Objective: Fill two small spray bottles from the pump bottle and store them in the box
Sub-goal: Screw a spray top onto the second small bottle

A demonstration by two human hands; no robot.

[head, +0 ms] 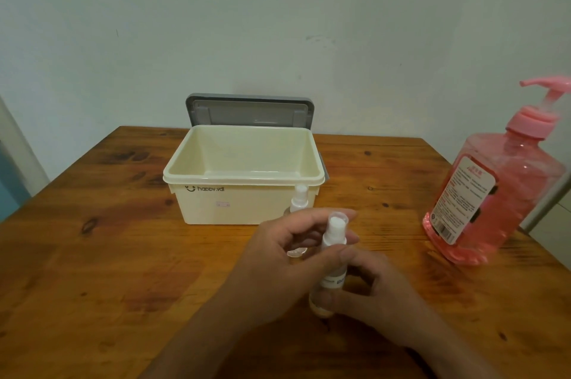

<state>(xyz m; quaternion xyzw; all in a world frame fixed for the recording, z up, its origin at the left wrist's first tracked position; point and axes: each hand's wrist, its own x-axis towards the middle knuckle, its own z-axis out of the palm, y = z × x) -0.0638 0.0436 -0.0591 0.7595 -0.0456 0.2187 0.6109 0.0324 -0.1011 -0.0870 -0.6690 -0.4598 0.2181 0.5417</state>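
Observation:
Both my hands hold a small clear spray bottle [333, 258] with a white nozzle, tilted, above the table's middle. My right hand [374, 295] grips its lower body. My left hand [284, 252] pinches its top, where a clear cap covers the nozzle. A second small spray bottle [299, 197] stands upright behind my left hand, right in front of the box, partly hidden by my fingers. The cream box [244, 177] stands open with nothing visible inside. The big pink pump bottle [494, 193] stands at the right, apart from my hands.
The box's grey lid [250, 111] stands upright behind the box against the wall. All of it rests on a wooden table [108, 255]; the right edge runs close behind the pump bottle.

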